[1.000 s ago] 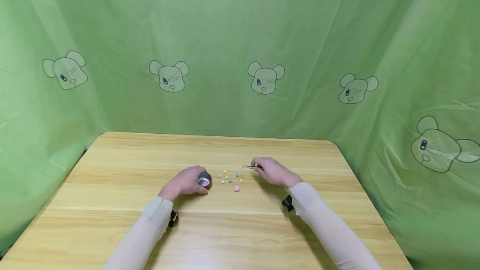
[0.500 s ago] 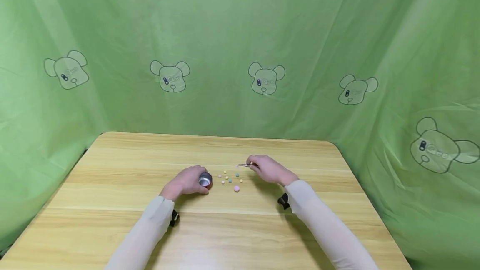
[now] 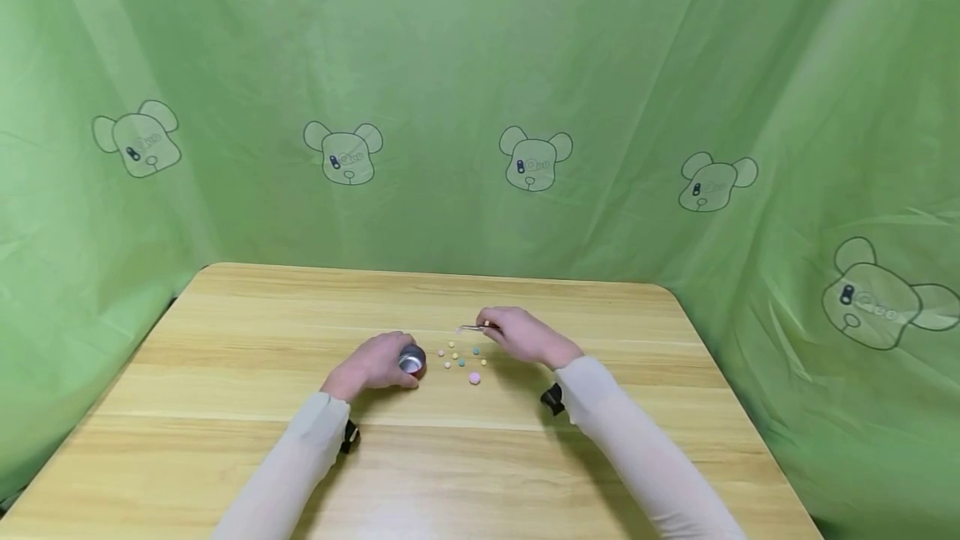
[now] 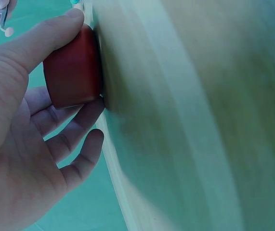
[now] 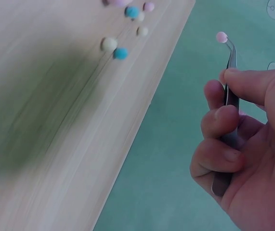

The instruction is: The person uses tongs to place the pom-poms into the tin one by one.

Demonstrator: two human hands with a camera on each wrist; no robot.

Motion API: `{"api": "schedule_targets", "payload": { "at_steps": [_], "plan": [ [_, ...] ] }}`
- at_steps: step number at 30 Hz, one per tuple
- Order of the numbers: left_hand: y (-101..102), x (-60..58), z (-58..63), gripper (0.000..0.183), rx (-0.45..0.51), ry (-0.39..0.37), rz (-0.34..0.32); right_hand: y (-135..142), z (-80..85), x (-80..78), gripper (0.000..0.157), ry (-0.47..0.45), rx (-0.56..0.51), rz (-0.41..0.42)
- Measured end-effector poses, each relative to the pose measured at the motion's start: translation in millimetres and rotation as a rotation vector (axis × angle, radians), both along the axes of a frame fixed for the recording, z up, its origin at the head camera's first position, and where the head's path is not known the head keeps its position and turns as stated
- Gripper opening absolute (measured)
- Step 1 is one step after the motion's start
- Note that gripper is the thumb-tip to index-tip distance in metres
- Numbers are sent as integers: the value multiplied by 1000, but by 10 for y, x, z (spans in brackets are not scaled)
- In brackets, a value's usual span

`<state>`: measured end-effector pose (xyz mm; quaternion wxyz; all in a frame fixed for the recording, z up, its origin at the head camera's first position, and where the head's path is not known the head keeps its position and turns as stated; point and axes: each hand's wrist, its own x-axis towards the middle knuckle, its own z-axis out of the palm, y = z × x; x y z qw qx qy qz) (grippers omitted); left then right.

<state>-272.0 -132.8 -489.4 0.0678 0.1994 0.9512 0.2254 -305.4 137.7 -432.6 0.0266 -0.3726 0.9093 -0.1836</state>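
Observation:
My left hand (image 3: 372, 367) grips a small round red cup (image 4: 74, 70), thumb on one side and fingers on the other. Its silvery inside shows in the head view, where the cup stands on the wooden table. In my right hand (image 3: 522, 335) I hold bent-tip metal tweezers (image 5: 231, 98), fingers curled round them and thumb pressing near the front. A small pink ball (image 5: 221, 37) is pinched at their tip, raised over the table beyond the loose balls. The tweezers point left, toward the cup's side of the table.
Several small balls in yellow, pink and blue, among them a blue ball (image 3: 476, 351), lie between my hands. A larger pink ball (image 3: 475, 378) lies nearest me. Green curtains (image 3: 435, 215) surround the wooden table (image 3: 450, 473) at the back and sides.
My right hand has moved left with the tweezers and the pink ball, from the right of the loose balls to behind them. My left hand stays at the cup.

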Motion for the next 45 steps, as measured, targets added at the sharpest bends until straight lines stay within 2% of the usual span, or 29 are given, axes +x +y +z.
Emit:
{"api": "schedule_targets", "payload": {
  "at_steps": [15, 29, 32, 39, 45],
  "plan": [
    [-1, -11, -12, 53, 8, 18, -5, -306, 30, 70, 11, -6, 30, 64],
    [-3, -5, -18, 53, 18, 21, -2, -502, -52, 113, 11, -14, 71, 123],
    [-1, -5, -20, 54, 16, 21, -7, -534, -62, 125, 12, -39, 86, 114],
    [-3, -4, -22, 55, 5, 10, -12, -581, -105, 133, 18, -227, 56, 78],
    [-6, -10, -22, 54, 13, 8, -20, -600, -125, 121, 18, -198, 76, 94]
  ]
}}
